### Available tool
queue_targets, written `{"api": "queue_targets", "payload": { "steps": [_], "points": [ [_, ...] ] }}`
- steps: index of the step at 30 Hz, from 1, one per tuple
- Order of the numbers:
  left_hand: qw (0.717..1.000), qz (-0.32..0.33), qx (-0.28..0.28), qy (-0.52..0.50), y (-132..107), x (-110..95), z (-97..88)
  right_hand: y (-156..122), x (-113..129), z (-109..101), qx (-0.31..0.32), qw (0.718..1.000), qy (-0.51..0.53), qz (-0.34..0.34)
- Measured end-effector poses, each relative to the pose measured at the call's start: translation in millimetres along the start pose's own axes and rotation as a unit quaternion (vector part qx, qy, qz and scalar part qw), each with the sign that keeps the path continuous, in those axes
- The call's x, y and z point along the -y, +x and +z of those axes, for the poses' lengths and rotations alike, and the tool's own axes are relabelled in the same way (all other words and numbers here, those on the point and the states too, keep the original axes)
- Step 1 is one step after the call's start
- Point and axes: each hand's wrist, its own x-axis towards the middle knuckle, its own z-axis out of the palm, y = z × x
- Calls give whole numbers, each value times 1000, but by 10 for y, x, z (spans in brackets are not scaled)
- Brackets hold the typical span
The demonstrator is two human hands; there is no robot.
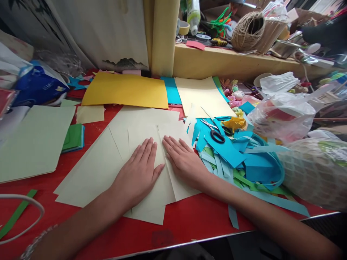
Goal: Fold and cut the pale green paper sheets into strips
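Several pale cream sheets of paper (89,173) lie overlapping on the red table, with slits or seams running through the upper ones. My left hand (141,173) rests flat on the paper, fingers stretched out and pointing away from me. Just right of it, my right hand (181,159) also lies flat, its fingertips beside a dark slanting line between two paper parts. Neither hand grips anything. Black-handled scissors (217,136) lie to the right, on a heap of blue paper scraps (225,148).
A yellow sheet (124,89) and a cream sheet (204,97) lie at the back. Pale green sheets (32,141) and a small green stack (73,138) are on the left. A netted bag (314,169) stands right; twine (248,31) sits on the ledge.
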Motion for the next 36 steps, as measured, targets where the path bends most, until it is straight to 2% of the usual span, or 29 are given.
{"api": "queue_targets", "payload": {
  "steps": [7,23,28,31,34,36],
  "points": [
    [1000,-10,-25,-8,-3,-38,-1,-13,20,-31,12,1000,10,12],
    [998,-35,-34,34,-22,-147,8,-20,31,-12,5,1000,-4,15],
    [998,-15,-44,37,-18,-118,-51,6,15,5,2,1000,-5,12],
    [998,18,-55,28,-30,-118,-79,35,8,25,-8,999,-11,31],
    [997,52,-50,15,-37,-114,-70,56,8,26,-29,999,-21,39],
    [998,52,-44,12,-29,-96,-50,55,9,10,-40,998,-25,35]
  ]
}}
